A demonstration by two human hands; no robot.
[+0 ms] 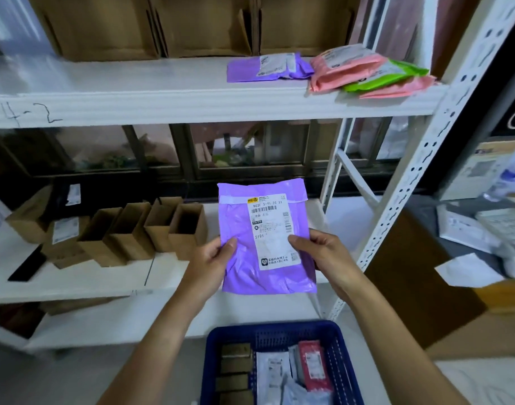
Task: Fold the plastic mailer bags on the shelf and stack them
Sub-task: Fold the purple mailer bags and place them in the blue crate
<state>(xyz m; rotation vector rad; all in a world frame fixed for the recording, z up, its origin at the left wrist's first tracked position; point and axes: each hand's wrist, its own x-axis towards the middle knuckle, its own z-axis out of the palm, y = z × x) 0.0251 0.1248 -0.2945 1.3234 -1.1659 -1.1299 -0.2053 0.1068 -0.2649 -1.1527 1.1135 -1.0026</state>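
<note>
I hold a purple plastic mailer bag [244, 252] with a white shipping label upright in front of the lower shelf. My left hand [212, 263] pinches its left edge, thumb on the front. My right hand [323, 255] pinches its right edge, thumb on the label. On the upper shelf [133, 83] lies another purple mailer [247, 70], flat. To its right sits a pile of pink mailers [344, 70] with a green mailer [387, 77] between them.
A blue plastic basket [215, 358] with small parcels stands below my arms. Several open brown cardboard boxes [151, 232] line the lower shelf on the left. Large cartons stand at the back of the upper shelf. The white perforated shelf upright [402, 194] rises at right.
</note>
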